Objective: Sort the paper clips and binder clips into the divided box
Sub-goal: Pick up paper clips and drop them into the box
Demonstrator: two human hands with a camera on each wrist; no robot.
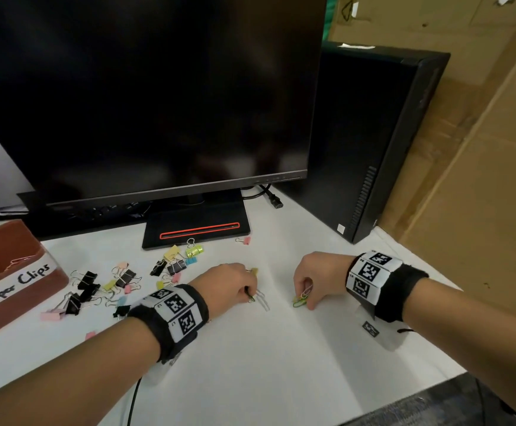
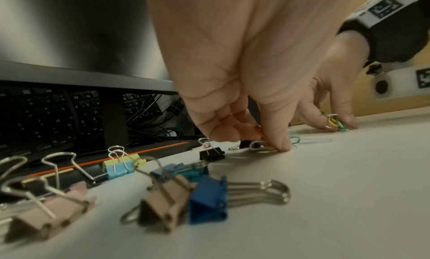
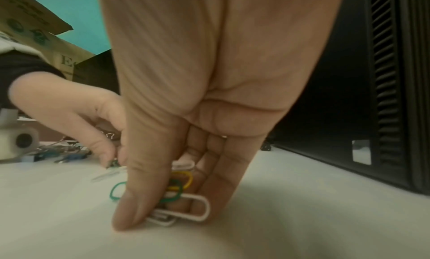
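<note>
1. Your right hand [image 3: 186, 152] pinches a bunch of paper clips [image 3: 179, 204] against the counter [image 1: 281, 348], thumb opposite fingers.
2. Your left hand [image 1: 229, 284] pinches another paper clip [image 2: 263, 147] flat on the counter.
3. Judgement: clips are light, thin, slippery wire; slide a fingertip under the loop end before lifting.
4. Binder clips [image 1: 96, 287] lie scattered at 9 o'clock of your left hand; stiffer, so take them by the body.
5. Divided box [image 1: 19, 272], labelled "Paper Clips", sits further out at 9 o'clock.
</note>
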